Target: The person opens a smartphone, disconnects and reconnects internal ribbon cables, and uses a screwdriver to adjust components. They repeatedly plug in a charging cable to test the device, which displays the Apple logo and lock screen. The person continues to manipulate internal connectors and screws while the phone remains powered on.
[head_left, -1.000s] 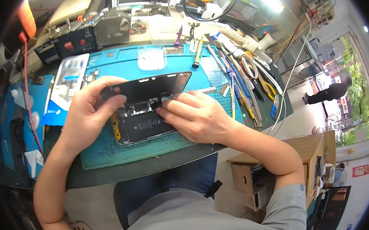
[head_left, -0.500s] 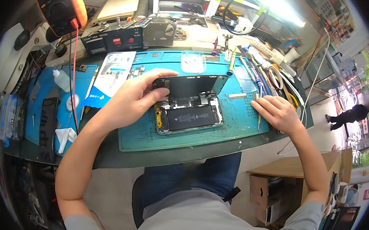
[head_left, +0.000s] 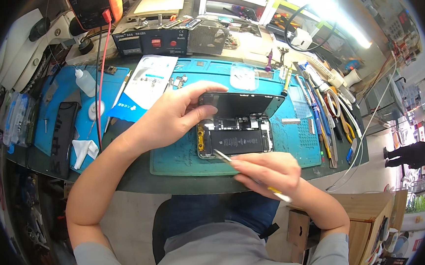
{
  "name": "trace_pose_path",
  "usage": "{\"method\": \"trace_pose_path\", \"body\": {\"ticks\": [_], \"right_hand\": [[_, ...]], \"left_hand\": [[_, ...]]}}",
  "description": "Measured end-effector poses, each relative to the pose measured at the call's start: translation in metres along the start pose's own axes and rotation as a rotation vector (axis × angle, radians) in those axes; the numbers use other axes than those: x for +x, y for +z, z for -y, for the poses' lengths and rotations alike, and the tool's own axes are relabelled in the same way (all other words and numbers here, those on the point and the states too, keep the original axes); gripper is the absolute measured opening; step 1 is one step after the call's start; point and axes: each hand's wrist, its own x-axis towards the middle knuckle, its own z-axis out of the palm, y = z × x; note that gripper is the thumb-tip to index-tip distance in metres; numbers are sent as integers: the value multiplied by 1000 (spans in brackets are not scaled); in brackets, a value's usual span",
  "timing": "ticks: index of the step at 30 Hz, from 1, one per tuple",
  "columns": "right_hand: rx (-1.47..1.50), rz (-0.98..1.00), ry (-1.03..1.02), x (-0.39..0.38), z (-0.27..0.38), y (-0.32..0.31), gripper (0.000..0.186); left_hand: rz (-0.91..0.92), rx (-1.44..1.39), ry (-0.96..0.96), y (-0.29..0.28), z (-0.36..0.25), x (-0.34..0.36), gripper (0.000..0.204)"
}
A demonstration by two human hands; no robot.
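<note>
An opened smartphone (head_left: 267, 137) lies on a blue work mat (head_left: 175, 165), its black battery (head_left: 236, 141) and inner parts bare. Its screen (head_left: 242, 104) stands tilted up along the far edge. My left hand (head_left: 169, 115) pinches the screen's left end between thumb and fingers. In my right hand (head_left: 273, 170), near the phone's front edge, is a slim pointed tool (head_left: 223, 156) with a pale tip and a yellow and white rear end. That tip is over the phone's near left corner, beside the battery; whether it touches cannot be made out.
A white and blue packet (head_left: 150, 80), a small clear tray (head_left: 243, 77) and a squeeze bottle (head_left: 85, 82) lie beyond the phone. Pens, cables and hand tools (head_left: 326, 109) crowd the right side. A boxy bench device (head_left: 152, 42) stands behind. A person (head_left: 411, 157) stands far right.
My right hand has come left from the mat's right side to the phone's front edge, now with the slim tool in it. My left hand still holds the screen up.
</note>
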Motion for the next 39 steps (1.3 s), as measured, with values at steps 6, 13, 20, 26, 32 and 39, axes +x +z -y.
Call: {"method": "trace_pose_path", "body": {"ticks": [6, 13, 20, 26, 32, 39], "right_hand": [[-83, 30, -60, 7, -5, 14, 28], [-61, 44, -73, 9, -8, 16, 27], [-68, 46, -71, 12, -8, 17, 26], [-65, 36, -81, 8, -11, 19, 27], [-59, 39, -67, 8, -12, 18, 27], [-62, 30, -50, 9, -12, 19, 27]], "left_hand": [[-21, -49, 29, 3, 2, 1, 39], [-30, -15, -15, 3, 2, 1, 39], [-31, -71, -20, 3, 4, 1, 38], [-36, -62, -22, 3, 4, 2, 39], [-33, -49, -38, 3, 1, 2, 39], [-41, -34, -53, 3, -1, 2, 39]]}}
